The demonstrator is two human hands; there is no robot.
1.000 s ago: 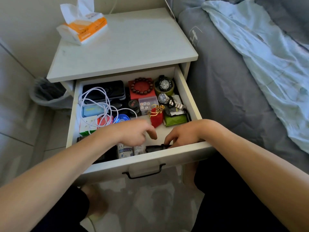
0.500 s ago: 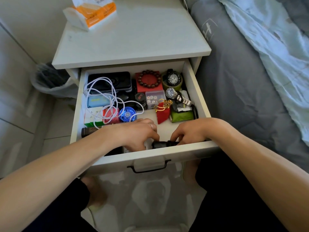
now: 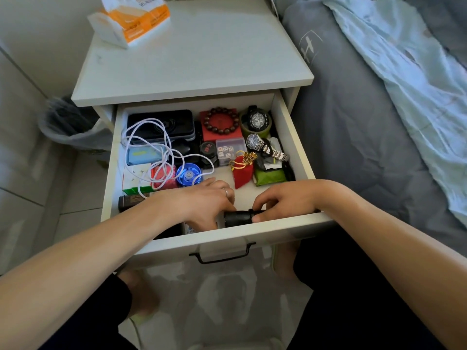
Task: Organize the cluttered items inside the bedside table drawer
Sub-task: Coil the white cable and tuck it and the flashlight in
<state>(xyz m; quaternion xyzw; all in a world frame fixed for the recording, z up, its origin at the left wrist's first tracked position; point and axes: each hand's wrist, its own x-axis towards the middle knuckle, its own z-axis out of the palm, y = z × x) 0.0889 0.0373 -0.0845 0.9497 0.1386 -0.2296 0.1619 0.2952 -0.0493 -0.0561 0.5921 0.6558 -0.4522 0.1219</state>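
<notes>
Looks like the sorting has barely started: both hands are down at the front of the drawer, working on a black cylinder lying right behind the front panel. Right hand has fingers and thumb curled round its end. Left hand sits at the other end, fingers bent down, but I can't tell if it's actually gripping.

Next move, I'd guess, is lifting the thing clear without bumping the red pouch or snagging the white cable.

Hard to say what the cylinder is, maybe a flashlight. Stuff under the left hand and wrist is mostly hidden.
</notes>
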